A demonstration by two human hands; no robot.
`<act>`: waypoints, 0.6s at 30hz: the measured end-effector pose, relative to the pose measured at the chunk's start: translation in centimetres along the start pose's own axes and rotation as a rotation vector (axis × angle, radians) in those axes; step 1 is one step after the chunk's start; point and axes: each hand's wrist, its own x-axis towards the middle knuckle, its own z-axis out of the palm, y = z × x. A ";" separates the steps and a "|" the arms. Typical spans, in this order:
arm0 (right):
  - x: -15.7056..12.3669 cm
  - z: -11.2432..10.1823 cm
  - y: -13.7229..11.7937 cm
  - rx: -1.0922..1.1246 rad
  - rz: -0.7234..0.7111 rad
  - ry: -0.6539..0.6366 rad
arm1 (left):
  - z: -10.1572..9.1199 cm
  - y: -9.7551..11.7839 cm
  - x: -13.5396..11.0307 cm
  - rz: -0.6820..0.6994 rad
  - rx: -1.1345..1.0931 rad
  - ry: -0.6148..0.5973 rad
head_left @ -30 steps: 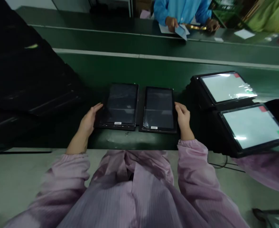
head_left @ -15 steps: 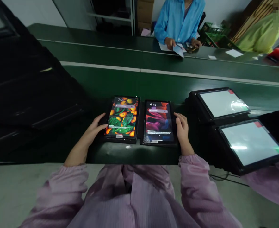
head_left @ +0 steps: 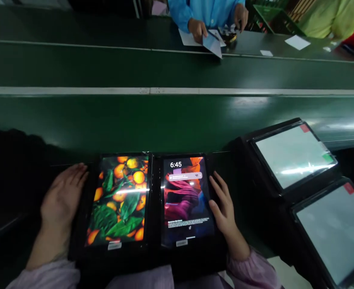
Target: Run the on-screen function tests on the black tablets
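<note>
Two lit tablets lie side by side, face up in a black holder at the near edge of the green bench. Oranges and green leaves fill the screen of the left tablet (head_left: 121, 200). On the right tablet (head_left: 186, 200) a red and purple lock screen reads 6:45. My left hand (head_left: 63, 196) is just left of the left tablet, apart from its screen, fingers stretched out and holding nothing. At the right tablet's right edge rests my right hand (head_left: 223, 206), its fingers spread and the fingertips by the frame. A small label sits below each screen.
Two more tablets, an upper one (head_left: 294, 156) and a lower one (head_left: 335, 233), show white screens with red corner marks on the right. Across the green belt (head_left: 165, 124), a person in a blue sleeve (head_left: 180, 14) handles papers. Dark black material (head_left: 11, 172) lies at left.
The view has moved closer to the tablets. My left hand has come off the left tablet's edge, and that screen's clock and notification have gone. My right hand stays at the right tablet.
</note>
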 end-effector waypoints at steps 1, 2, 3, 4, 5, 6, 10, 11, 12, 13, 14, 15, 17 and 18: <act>0.3 0.2 0.0 0.045 0.022 0.013 | 0.0 0.0 -0.3 -0.009 0.000 -0.018; 0.6 0.4 0.1 0.080 0.033 0.027 | 0.0 0.0 -0.5 -0.009 -0.003 -0.032; 1.0 0.5 0.1 0.104 0.037 0.036 | 0.1 0.0 -0.6 0.000 -0.010 -0.040; 1.5 0.7 0.2 0.120 0.039 0.042 | 0.3 0.0 -0.6 0.013 -0.016 -0.040; 2.0 0.8 0.4 0.131 0.044 0.047 | 0.5 0.1 -0.5 0.031 -0.019 -0.033; 2.5 0.9 0.6 0.139 0.049 0.054 | 0.8 0.1 -0.4 0.051 -0.021 -0.022; 4.8 1.0 1.7 0.133 0.048 0.115 | 1.6 -0.1 -0.2 0.116 0.003 -0.006; 5.3 1.0 2.0 0.125 0.042 0.132 | 1.7 -0.1 -0.2 0.123 0.010 -0.016; 5.7 0.9 2.1 0.115 0.035 0.149 | 1.8 -0.2 -0.2 0.127 0.019 -0.031; 6.1 0.8 2.2 0.104 0.027 0.164 | 1.7 -0.2 -0.2 0.129 0.030 -0.050; 6.3 0.7 2.2 0.091 0.017 0.176 | 1.5 -0.2 -0.3 0.129 0.046 -0.075; 6.4 0.5 2.0 0.078 0.005 0.182 | 1.2 -0.1 -0.3 0.127 0.063 -0.104; 6.3 -0.1 1.4 0.050 -0.019 0.180 | -0.1 -0.2 -0.5 0.113 0.097 -0.180; 6.0 -0.5 1.0 0.040 -0.028 0.174 | -1.2 -0.4 -0.7 0.106 0.138 -0.244</act>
